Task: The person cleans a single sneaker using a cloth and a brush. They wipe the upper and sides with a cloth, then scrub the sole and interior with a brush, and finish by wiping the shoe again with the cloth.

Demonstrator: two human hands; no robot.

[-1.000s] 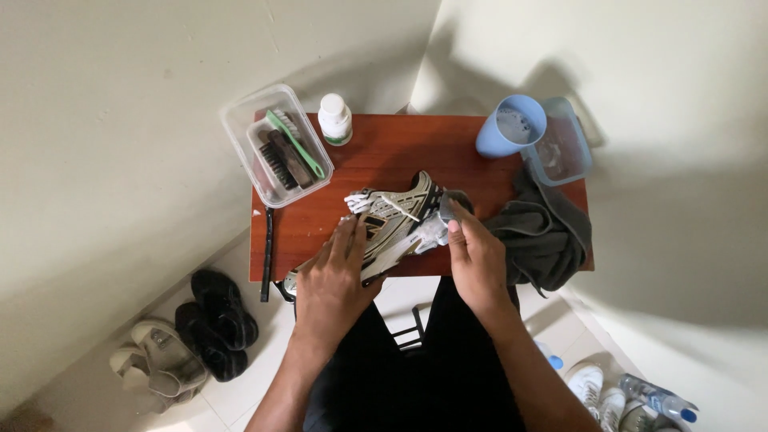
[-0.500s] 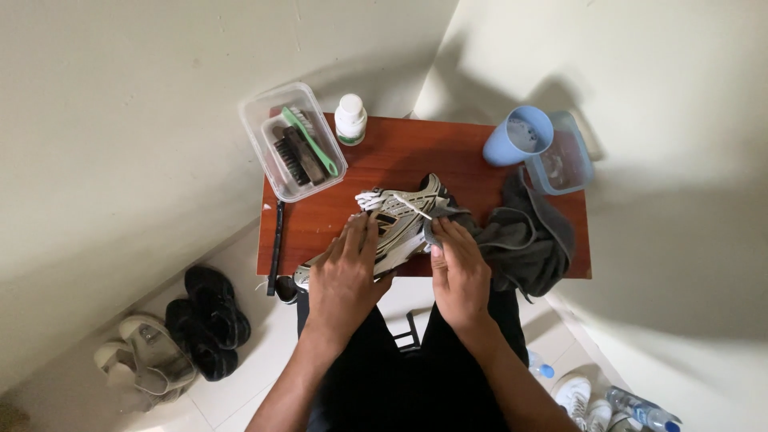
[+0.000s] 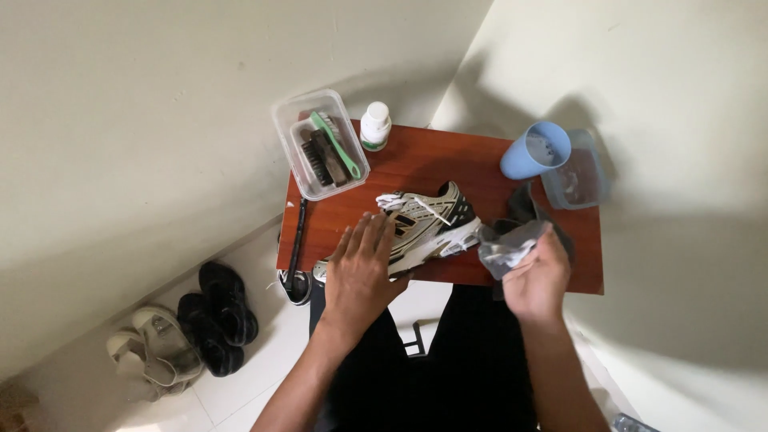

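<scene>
The sneaker (image 3: 424,224) lies on its side on the bench (image 3: 448,164), steadied by the left hand (image 3: 364,268) with spread fingers, while the right hand (image 3: 536,280) pinches a grey cloth (image 3: 508,244) just beside it, so wiping seems underway, with brushes untouched in the clear box (image 3: 320,144).

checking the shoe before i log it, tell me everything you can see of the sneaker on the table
The sneaker is a low running shoe, cream and grey with black panels, white laces and a pale sole; the upper looks like mesh. It lies on the red-brown table, near its front edge, turned partly onto its side. The left hand rests flat on one end. The right hand, holding a grey cloth, is just beside it.
</scene>
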